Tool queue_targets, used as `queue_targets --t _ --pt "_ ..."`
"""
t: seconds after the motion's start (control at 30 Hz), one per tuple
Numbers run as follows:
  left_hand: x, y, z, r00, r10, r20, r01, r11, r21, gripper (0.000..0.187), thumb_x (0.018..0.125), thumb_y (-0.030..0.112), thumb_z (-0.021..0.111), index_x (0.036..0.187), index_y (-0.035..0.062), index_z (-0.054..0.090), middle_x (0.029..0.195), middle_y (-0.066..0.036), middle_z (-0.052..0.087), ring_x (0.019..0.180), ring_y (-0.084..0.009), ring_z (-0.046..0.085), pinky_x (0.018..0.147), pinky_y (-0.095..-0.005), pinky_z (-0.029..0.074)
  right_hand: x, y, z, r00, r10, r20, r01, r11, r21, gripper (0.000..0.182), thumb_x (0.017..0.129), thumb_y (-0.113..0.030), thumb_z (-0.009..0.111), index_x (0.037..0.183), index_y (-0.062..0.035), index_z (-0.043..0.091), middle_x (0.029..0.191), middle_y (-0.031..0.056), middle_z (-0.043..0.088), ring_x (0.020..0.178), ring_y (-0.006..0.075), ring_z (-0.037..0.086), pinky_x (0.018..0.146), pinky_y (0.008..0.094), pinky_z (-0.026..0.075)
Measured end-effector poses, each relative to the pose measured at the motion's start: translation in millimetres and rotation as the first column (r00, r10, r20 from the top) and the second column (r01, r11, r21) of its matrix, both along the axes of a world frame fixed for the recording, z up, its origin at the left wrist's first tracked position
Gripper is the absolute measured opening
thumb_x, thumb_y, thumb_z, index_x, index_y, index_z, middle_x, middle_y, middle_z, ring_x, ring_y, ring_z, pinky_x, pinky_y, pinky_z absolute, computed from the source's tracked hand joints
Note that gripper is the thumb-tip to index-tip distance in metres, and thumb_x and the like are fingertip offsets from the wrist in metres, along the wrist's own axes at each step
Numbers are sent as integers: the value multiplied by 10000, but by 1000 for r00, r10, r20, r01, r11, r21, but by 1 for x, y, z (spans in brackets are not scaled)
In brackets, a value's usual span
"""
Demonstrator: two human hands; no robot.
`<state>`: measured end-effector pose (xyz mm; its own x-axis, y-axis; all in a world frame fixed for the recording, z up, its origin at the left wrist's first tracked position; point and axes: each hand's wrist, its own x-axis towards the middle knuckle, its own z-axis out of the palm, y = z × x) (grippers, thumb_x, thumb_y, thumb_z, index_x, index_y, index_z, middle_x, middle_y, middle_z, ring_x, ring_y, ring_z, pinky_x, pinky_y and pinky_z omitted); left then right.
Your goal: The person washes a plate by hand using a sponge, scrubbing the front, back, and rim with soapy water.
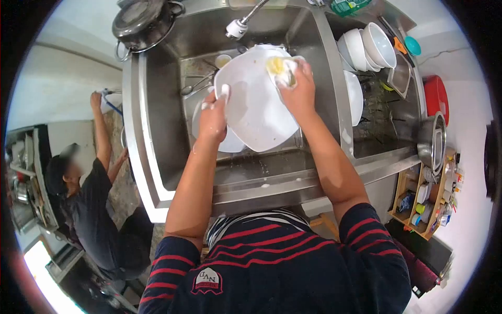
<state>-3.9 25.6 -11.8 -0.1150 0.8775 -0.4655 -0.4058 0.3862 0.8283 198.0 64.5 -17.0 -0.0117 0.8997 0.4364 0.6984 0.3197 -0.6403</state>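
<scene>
Over the left basin of a steel sink [238, 198], a white squarish plate [256, 112] is tilted up in my left hand [213, 118], which grips its left edge with soapy fingers. My right hand [298, 89] is closed on a yellow, foam-covered sponge [277, 68] pressed to the plate's upper right. Beneath the plate, more white dishes [230, 142] lie in the basin. A spoon [189, 90] and a small cup [222, 60] are to the left of the plate.
A faucet head [237, 29] hangs above the basin. White bowls [377, 44] stand in the right basin. A dark pot [142, 23] sits at the upper left corner. Steel bowls [429, 141] are at the right edge. Another person [94, 209] is at the left.
</scene>
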Motion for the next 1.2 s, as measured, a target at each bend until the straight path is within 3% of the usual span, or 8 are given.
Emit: queue_targets --t 0.07,0.2,0.4,0.6,0.67,0.73,0.93,1.2 --pt "12 -1 2 997 -58 -47 60 997 46 328 906 263 578 1085 -9 616 906 -64 645 784 -109 552 690 -269 446 -3 8 -10 985 -172 25 172 985 17 440 645 -53 730 1062 -8 597 1229 197 515 1134 346 513 933 381 427" --pt "15 1 -2 965 -126 -231 174 964 200 310 924 262 544 1080 5 622 877 -41 644 779 -91 534 684 -252 433 -17 3 -9 991 114 -77 -111 993 42 483 639 -73 721 1102 -37 589 1266 212 481 1175 397 452 988 426 376" --pt "-10 11 -3 971 212 112 -219 974 55 322 946 217 503 1148 -30 541 997 -112 618 865 -160 589 758 -304 483 -30 -19 17 749 662 11 -662 749 -5 430 600 -129 746 1018 -107 647 1239 132 536 1083 346 534 905 394 456" --pt "-12 10 5 982 160 99 -170 980 106 314 952 216 491 1135 -31 552 991 -94 625 886 -151 591 753 -289 482 5 0 3 911 399 -102 -412 890 -195 365 645 -124 725 997 -75 646 1168 128 553 1017 330 557 856 378 472" --pt "2 2 16 1000 31 2 -31 997 68 354 944 265 511 1138 -25 570 976 -76 632 863 -138 581 752 -275 466 10 5 0 1000 -16 25 16 1000 6 349 686 -129 718 1007 -29 627 1186 167 532 1026 358 547 850 389 469" --pt "11 1 -2 989 -89 -120 99 992 78 380 936 297 523 1142 -18 577 970 -70 634 852 -130 571 752 -271 456 12 6 0 997 -67 33 65 996 62 342 702 -130 718 1001 -1 614 1188 192 522 1030 381 538 851 400 465" --pt "26 -2 -2 950 -215 -226 248 960 131 414 931 347 525 1150 1 589 964 -51 635 862 -108 542 752 -253 433 -9 -5 2 944 263 -198 -227 956 188 339 680 -128 731 965 13 613 1159 196 540 989 376 558 839 395 467" --pt "-6 8 9 979 204 3 -202 964 172 517 924 363 522 1215 -59 460 1103 -157 576 982 -252 603 803 -397 513 -50 -43 4 804 554 -215 -556 829 58 369 651 -226 759 908 7 637 1129 188 576 993 353 572 845 371 473"
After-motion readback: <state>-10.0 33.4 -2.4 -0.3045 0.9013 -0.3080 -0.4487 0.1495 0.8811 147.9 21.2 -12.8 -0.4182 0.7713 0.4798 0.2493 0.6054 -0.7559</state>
